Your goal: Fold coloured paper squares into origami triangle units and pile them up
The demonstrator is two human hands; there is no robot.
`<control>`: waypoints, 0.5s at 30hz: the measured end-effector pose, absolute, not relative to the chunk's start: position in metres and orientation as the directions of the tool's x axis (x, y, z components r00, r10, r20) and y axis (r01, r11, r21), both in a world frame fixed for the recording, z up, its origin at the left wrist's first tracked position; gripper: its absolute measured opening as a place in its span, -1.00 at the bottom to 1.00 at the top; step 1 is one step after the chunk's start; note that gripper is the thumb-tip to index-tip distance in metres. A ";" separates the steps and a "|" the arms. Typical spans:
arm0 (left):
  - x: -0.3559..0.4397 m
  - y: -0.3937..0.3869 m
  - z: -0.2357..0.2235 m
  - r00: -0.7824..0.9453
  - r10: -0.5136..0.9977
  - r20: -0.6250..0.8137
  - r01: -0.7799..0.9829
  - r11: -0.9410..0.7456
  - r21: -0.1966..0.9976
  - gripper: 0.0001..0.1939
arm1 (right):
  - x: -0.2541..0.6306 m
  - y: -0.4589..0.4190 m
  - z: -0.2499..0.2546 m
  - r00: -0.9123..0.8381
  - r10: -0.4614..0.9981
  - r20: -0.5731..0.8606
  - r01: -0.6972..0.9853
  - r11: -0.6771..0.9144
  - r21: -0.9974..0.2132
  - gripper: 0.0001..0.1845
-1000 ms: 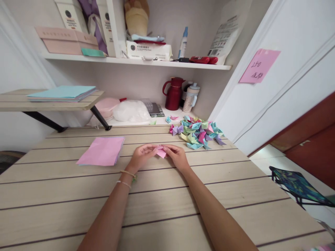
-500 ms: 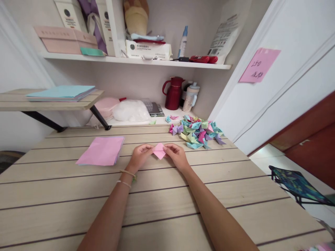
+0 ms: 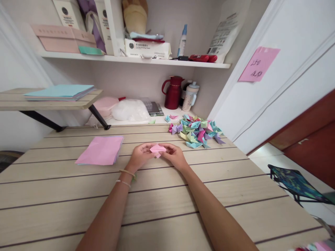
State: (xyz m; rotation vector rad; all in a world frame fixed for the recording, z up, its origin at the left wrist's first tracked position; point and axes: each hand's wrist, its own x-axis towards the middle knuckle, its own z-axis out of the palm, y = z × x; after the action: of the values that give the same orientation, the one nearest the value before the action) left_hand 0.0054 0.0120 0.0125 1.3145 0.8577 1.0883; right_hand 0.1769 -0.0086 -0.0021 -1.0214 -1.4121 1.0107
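Head view: a small folded pink paper (image 3: 158, 149) is pinched at its left side by the left hand (image 3: 142, 154) and at its right by the right hand (image 3: 174, 155), over the tabletop (image 3: 157, 202), between a pink-topped paper stack (image 3: 101, 150) and a pile of colourful folded pieces (image 3: 196, 130).

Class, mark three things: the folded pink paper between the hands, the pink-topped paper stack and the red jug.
Folded pink paper (image 3: 157, 148), head view: its upper part.
Pink-topped paper stack (image 3: 100, 150), head view: top sheet.
Red jug (image 3: 173, 94), head view: body.
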 end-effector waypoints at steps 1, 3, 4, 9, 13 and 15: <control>0.006 0.012 0.012 0.297 0.949 0.105 -0.120 -0.072 0.990 -0.56 | 0.177 -0.009 -0.002 -0.069 0.960 0.272 0.060 0.276 -0.959 -0.59; 0.006 0.012 0.012 0.298 0.948 0.115 -0.105 -0.087 0.991 -0.60 | 0.176 -0.010 0.000 -0.085 0.958 0.275 0.068 0.281 -0.957 -0.60; 0.006 0.013 0.011 0.304 0.945 0.122 -0.098 -0.096 0.991 -0.63 | 0.176 -0.011 0.001 -0.092 0.957 0.277 0.075 0.284 -0.956 -0.61; 0.006 0.014 0.011 0.344 0.926 0.154 -0.029 -0.154 0.988 -0.75 | 0.176 -0.013 0.004 -0.104 0.953 0.284 0.093 0.293 -0.951 -0.69; 0.006 0.013 0.014 0.378 0.917 0.124 -0.008 -0.131 0.991 -0.77 | 0.176 -0.012 0.003 -0.118 0.953 0.279 0.052 0.287 -0.957 -0.67; 0.006 0.012 0.015 0.392 0.913 0.114 -0.013 -0.119 0.993 -0.77 | 0.176 -0.012 0.002 -0.124 0.954 0.271 0.050 0.279 -0.959 -0.67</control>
State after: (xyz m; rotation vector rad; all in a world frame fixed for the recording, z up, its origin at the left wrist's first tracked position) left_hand 0.0064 0.0124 0.0152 1.4673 0.8542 0.9819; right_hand 0.1755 -0.0118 0.0019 -0.9885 -1.4622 1.0483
